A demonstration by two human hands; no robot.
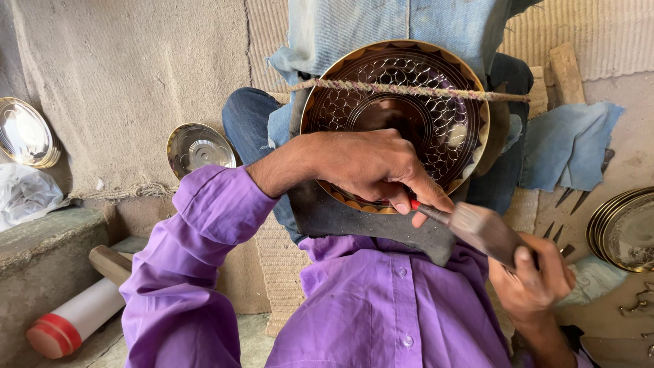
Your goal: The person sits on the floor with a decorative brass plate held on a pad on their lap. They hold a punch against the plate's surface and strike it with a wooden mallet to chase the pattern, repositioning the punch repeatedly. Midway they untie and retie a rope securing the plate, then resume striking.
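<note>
A large round brass plate (409, 102) with a dark, finely engraved scale pattern and a golden scalloped rim stands tilted on the person's lap, propped on a dark flat slab (354, 218) and backed by knees in blue denim. A twisted rope (409, 89) of pale and reddish strands crosses the upper part of the plate from edge to edge.

The left hand (371, 167) lies over the lower rim of the plate, fingers curled closed around a thin metal chisel (429, 212) with a red mark near its top; its tip is hidden under the fingers, so where it meets the plate cannot be told. The right hand (531, 279), below and to the right of the plate, is closed around the handle of a wooden-headed mallet (484, 232), whose blurred head sits right at the chisel's upper end.

Left of the plate, a small shiny round metal dish (199, 146) leans against a coarse cloth wall, and another shiny dish (26, 133) stands farther left. Right of the plate lies a folded blue cloth (569, 146), below it a few dark pointed tools (565, 197) on the floor, and beside those a stack of brass plates (623, 228). Below and left of the plate, a white cylinder with a red end (71, 320) rests on the floor.
</note>
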